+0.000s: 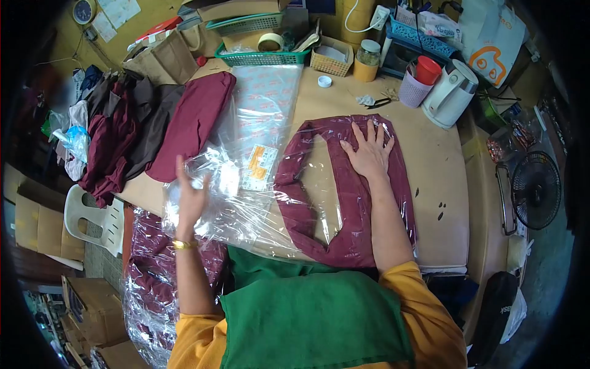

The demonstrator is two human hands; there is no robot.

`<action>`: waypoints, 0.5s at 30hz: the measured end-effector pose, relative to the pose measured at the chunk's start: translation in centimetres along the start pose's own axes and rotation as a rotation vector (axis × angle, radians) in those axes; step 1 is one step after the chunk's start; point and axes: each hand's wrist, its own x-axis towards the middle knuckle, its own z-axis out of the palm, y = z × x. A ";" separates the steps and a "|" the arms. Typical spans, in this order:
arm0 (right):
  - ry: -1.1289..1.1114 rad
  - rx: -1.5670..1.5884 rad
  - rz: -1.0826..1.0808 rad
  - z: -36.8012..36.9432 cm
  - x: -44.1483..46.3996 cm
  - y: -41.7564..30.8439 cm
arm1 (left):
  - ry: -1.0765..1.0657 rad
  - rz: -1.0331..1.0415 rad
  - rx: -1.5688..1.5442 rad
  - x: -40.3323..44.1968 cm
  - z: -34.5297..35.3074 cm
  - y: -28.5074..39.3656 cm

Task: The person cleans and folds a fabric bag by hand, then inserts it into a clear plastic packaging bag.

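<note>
A folded maroon garment [307,203] lies on the table inside a clear plastic bag, its long parts bent into a loop. My right hand [370,150] is pressed flat on its upper right part with fingers spread. To the left, my left hand [192,200] is at the loose end of the clear plastic sheeting [221,212], its fingers apart. Whether it touches the plastic is hard to tell. A white and orange printed label [259,166] shows near the middle of the plastic. Another folded maroon garment [193,126] rests beyond my left hand.
Maroon and dark garments [120,129] are heaped at the table's left. Flat clear bags [264,92] lie behind the label. A green basket [261,58], jar [367,60], purple cup [415,89] and white kettle [450,95] line the back. A plastic stool [95,215] stands left.
</note>
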 end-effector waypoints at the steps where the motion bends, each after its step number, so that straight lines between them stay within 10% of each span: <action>1: 0.002 0.002 -0.005 -0.2 0.2 -0.1 | -0.073 0.061 0.031 -1.3 0.6 1.6; 7: -0.319 0.184 -0.046 -1.4 1.9 2.1 | -0.230 0.064 -0.285 -1.9 0.6 1.8; 15: -0.283 0.018 -0.353 -6.4 -18.1 -1.4 | -0.297 -0.238 -0.570 -3.0 -0.5 3.3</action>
